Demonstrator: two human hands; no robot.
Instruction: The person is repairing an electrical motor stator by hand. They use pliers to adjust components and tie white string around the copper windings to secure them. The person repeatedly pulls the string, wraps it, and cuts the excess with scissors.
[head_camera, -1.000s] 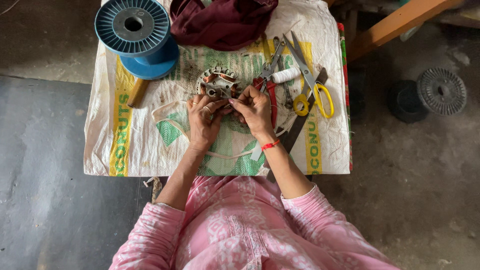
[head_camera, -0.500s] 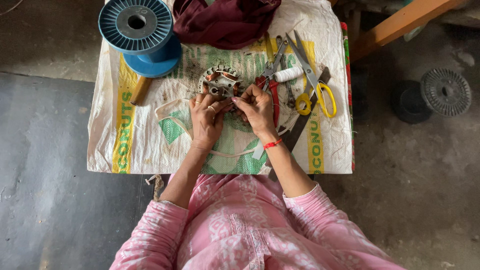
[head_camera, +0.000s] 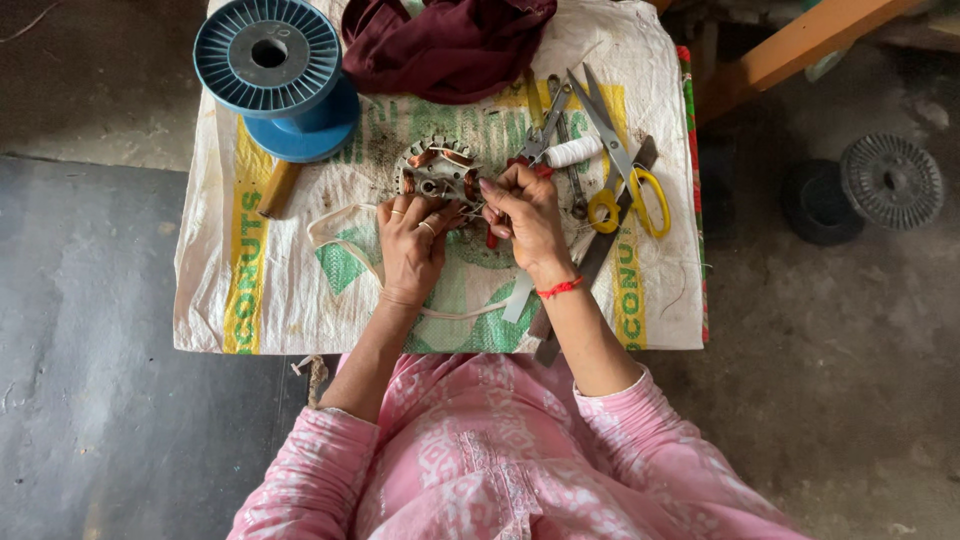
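One round metal stator wound with copper coils (head_camera: 438, 172) at the middle of a sack-covered tabletop (head_camera: 290, 290), left hand (head_camera: 411, 243) gripping its near edge, right hand (head_camera: 524, 212) pinching thin wire beside it, one blue plastic spool (head_camera: 270, 70) to its left, one pair of yellow-handled scissors (head_camera: 620, 170) to its right

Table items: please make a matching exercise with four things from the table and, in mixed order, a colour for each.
Things:
1. spool
2. scissors handles
3. cloth
4. wrist thread

Colours:
A. maroon
B. red
C. blue
D. yellow

Pairs: 1-C, 2-D, 3-A, 4-B
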